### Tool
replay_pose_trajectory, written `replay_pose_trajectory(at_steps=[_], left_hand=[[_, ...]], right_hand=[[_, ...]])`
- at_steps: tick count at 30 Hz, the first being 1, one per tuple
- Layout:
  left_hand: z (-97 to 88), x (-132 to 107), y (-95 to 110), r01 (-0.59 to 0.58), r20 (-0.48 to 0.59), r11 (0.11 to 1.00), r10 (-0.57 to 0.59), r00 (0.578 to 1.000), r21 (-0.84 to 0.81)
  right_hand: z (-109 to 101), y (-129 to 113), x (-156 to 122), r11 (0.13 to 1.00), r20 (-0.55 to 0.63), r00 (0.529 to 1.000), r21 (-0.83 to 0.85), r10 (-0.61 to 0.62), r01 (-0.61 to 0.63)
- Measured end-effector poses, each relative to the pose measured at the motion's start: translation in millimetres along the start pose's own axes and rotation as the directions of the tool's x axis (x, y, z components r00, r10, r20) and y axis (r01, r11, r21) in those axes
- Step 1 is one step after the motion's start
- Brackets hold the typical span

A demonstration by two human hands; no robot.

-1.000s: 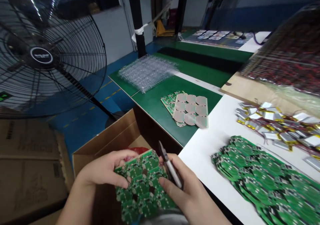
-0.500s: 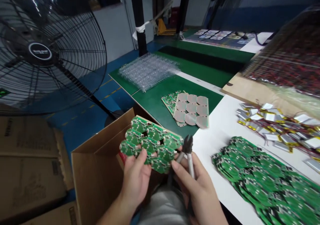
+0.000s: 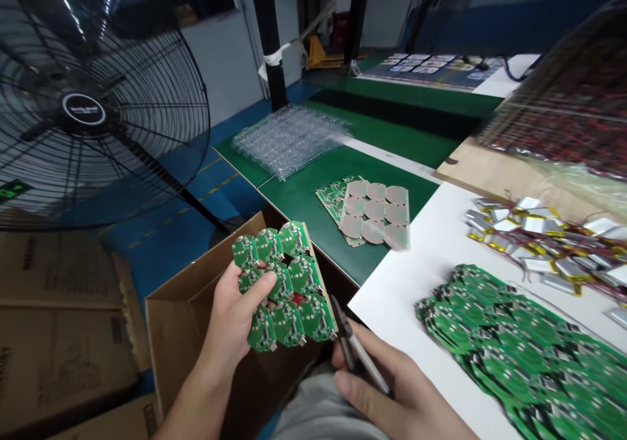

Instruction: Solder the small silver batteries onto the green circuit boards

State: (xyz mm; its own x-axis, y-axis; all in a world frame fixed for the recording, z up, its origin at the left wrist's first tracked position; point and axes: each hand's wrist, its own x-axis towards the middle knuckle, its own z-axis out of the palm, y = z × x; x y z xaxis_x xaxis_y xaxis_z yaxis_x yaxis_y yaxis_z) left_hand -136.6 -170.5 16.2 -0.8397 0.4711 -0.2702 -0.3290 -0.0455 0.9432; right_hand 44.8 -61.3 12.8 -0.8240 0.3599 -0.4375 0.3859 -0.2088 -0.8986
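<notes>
Since a moment ago I've turned the green circuit panel (image 3: 283,286) upright over the cardboard box (image 3: 196,309), my left hand (image 3: 235,316) clamped on it, my right hand (image 3: 392,394) closed around the cutters (image 3: 355,345) just below its corner.

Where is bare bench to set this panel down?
White sheet, between the panel stack and the board pile: bare. Green mat, between the clear trays and that stack: bare too. Crowded to the right: board pile, then batteries. Left hand holds the panel, right hand the cutters.
</notes>
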Motion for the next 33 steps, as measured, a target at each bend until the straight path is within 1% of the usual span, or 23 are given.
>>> replay_pose_trajectory(at_steps=[2,5,13,16,18,19,21,23,24,26,28,31,33], left_hand=[[1.1,0.3,2.1,0.000,0.011,1.000,0.000,1.000,0.010],[2.1,0.7,4.9,0.001,0.024,1.000,-0.001,1.000,0.017],[2.9,1.6,7.8,0.018,0.037,0.999,-0.019,0.999,0.031],[2.1,1.3,9.2,0.031,0.040,0.998,-0.033,0.999,0.047],[1.8,1.2,9.9,0.037,0.039,0.998,-0.039,0.998,0.057],[1.7,1.3,9.9,0.038,0.039,0.998,-0.040,0.998,0.059],[1.5,1.9,8.7,0.039,0.039,0.997,-0.042,0.998,0.063],[1.4,2.7,6.3,0.058,0.047,0.997,-0.061,0.997,0.054],[1.3,3.1,4.8,0.074,0.054,0.996,-0.077,0.996,0.040],[0.7,3.6,2.4,0.102,0.075,0.995,-0.102,0.992,0.004],[-0.5,3.2,1.1,0.090,0.075,0.996,-0.089,0.993,-0.018],[-3.7,0.3,-0.1,0.044,0.068,0.999,-0.045,0.997,0.015],[-6.0,-2.9,-1.9,0.032,0.095,0.998,-0.037,0.995,0.052]], right_hand=[[0.4,1.8,0.9,1.000,0.012,1.000,-0.003,0.003,-0.003],[-0.3,3.6,1.8,0.998,0.015,1.000,-0.057,-0.019,0.020],[-1.3,5.6,-0.2,0.983,-0.011,0.997,-0.167,-0.075,0.072],[-2.8,7.8,0.2,0.986,0.000,0.997,-0.154,-0.071,0.070],[-3.9,12.1,1.9,0.995,0.038,0.997,-0.080,-0.060,0.063],[-4.2,15.3,3.1,0.998,0.079,0.996,-0.017,-0.053,0.054],[-3.8,23.6,5.9,0.988,0.191,0.980,0.156,-0.050,0.020],[-2.2,32.1,8.3,0.950,0.287,0.955,0.311,-0.071,-0.022],[-1.1,35.5,9.1,0.933,0.313,0.946,0.358,-0.087,-0.033],[0.6,38.9,9.7,0.919,0.335,0.936,0.393,-0.107,-0.036],[0.7,37.3,9.3,0.927,0.309,0.944,0.375,-0.117,-0.008],[-2.9,29.2,8.7,0.956,0.186,0.974,0.283,-0.132,0.075],[-6.5,23.6,9.6,0.972,0.127,0.980,0.202,-0.151,0.124]])
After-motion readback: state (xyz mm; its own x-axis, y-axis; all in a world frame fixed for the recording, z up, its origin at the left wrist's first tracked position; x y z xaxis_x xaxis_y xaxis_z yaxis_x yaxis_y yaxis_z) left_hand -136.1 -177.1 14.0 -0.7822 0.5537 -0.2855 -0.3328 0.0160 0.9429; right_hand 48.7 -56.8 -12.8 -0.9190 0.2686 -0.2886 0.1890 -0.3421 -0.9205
